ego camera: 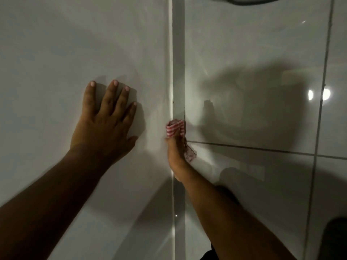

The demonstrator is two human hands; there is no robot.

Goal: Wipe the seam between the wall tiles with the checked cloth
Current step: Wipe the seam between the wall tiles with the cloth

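A red-and-white checked cloth (175, 128) is bunched around the fingers of my right hand (175, 153), which presses it against the vertical seam (178, 72), a grey strip with a white edge between the glossy pale wall tiles. A loose end of the cloth hangs under the hand at the right. My left hand (105, 121) lies flat on the left tile (75, 53), fingers spread, a hand's width left of the seam. It holds nothing.
To the right, a horizontal grout line (262, 149) and a second vertical grout line (323, 102) divide the shiny tiles, which reflect two lamp spots. A dark curved fixture (249, 0) shows at the top edge.
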